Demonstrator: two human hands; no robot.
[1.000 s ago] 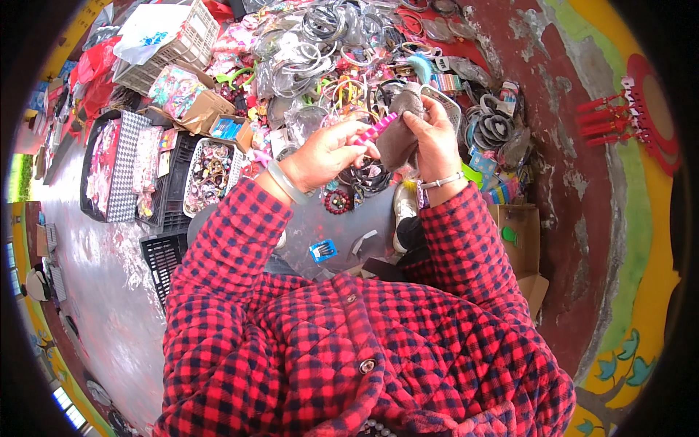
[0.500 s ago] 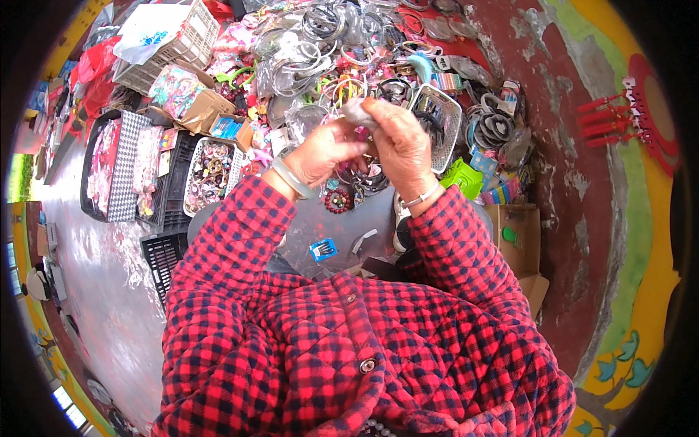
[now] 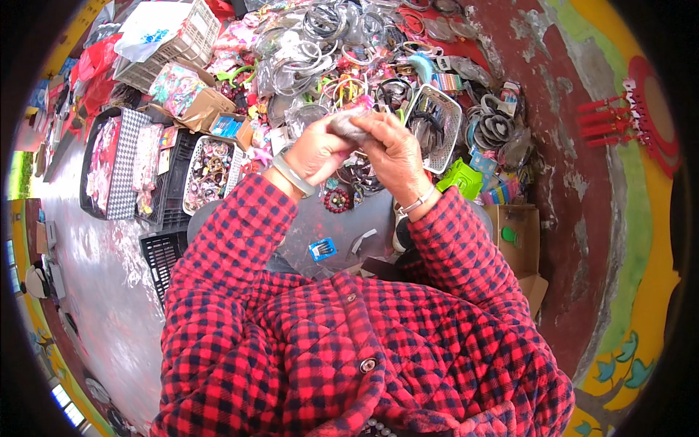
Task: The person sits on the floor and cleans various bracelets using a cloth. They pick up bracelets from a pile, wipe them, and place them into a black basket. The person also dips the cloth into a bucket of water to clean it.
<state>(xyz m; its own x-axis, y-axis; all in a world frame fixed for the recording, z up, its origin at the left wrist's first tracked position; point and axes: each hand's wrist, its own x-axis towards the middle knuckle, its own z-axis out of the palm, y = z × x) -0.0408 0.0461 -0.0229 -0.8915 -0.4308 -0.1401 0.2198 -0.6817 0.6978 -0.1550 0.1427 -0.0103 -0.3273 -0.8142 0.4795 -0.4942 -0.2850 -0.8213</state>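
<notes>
A small grey, shiny bundle (image 3: pixel 348 125) is up between my two hands, over the near edge of a heap of hair accessories (image 3: pixel 291 69). It may be something in a clear bag; its kind does not show. My left hand (image 3: pixel 313 151) is closed round its left side, thumb toward me. My right hand (image 3: pixel 397 151) pinches its right end, fingers bent over it. Just below the hands lie a red bead bracelet (image 3: pixel 336 201) and several dark bands. Beside my right hand stands a white basket (image 3: pixel 445 154) with black items inside.
To the left stand a white basket of small hair ties (image 3: pixel 239 162), a black crate (image 3: pixel 154 255) and a cardboard box with colourful packets (image 3: pixel 200 116). A light crate (image 3: pixel 196 40) is behind them. An open cardboard box (image 3: pixel 528 240) and a bright green plastic piece (image 3: pixel 460 178) sit right.
The grey bundle has come down and slightly left, into my left hand's grasp. My right hand has shifted left and down with it, fingers closer to my left hand.
</notes>
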